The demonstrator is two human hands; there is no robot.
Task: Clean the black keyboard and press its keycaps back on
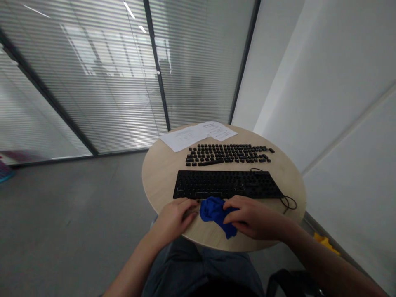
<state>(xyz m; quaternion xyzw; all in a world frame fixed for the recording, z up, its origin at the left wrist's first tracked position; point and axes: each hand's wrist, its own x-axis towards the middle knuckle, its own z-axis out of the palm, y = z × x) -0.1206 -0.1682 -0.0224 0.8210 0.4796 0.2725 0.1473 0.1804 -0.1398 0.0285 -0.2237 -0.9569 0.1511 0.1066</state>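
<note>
A crumpled blue cloth (215, 210) lies at the front of the round wooden table, just below a black keyboard base (227, 184). My right hand (246, 216) has its fingers closed on the cloth's right part. Left of the cloth, my left hand (177, 216) rests by the keyboard's front edge with its fingers bent; whether anything small is between its fingertips is hidden. The keyboard base has no keycaps on it. Behind it, loose black keycaps (227, 153) lie in rows.
White printed papers (185, 137) lie at the back of the round table (157, 169). A black cable (289, 203) loops at the keyboard's right end. Beyond the table are glass panels with blinds and a white wall. A yellow object (326, 242) is on the floor at right.
</note>
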